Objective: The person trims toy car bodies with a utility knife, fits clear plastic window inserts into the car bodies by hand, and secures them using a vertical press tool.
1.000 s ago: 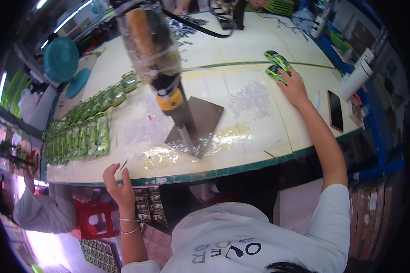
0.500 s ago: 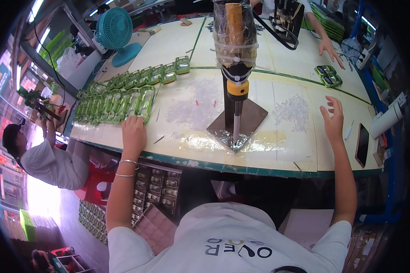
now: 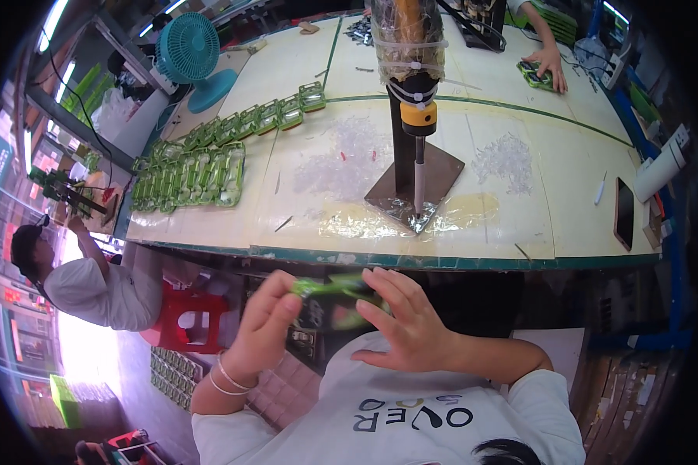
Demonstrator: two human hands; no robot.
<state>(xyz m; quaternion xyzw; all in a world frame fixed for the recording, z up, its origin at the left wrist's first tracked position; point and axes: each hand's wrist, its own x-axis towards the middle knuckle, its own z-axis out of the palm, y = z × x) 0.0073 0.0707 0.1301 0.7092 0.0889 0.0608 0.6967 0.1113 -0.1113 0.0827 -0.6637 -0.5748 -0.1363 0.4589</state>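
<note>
In front of my chest, off the table's near edge, I hold a green plastic frame point(image 3: 335, 288), smeared by motion. My left hand point(image 3: 265, 325) pinches its left end between thumb and fingers. At its right end, the bent fingers of my right hand point(image 3: 411, 325) grip it. Beyond stands an electric screwdriver point(image 3: 419, 116), mounted upright on a post, its tip pointing down over a brown metal base plate point(image 3: 448, 167). To the left on the table lie rows of similar green plastic frames point(image 3: 186, 178).
Clear plastic bits lie in heaps point(image 3: 504, 163) on the table point(image 3: 302, 225). A teal fan point(image 3: 190, 50) stands at the far left. A phone point(image 3: 623, 213) and a white bottle point(image 3: 661, 164) are at the right. A co-worker's hand point(image 3: 547, 66) touches a green part; another person point(image 3: 93, 271) sits at left.
My left hand has taken a green frame from the rows and drawn it back to my chest. My right hand has come in to it. The co-worker's hand has moved onto a green part.
</note>
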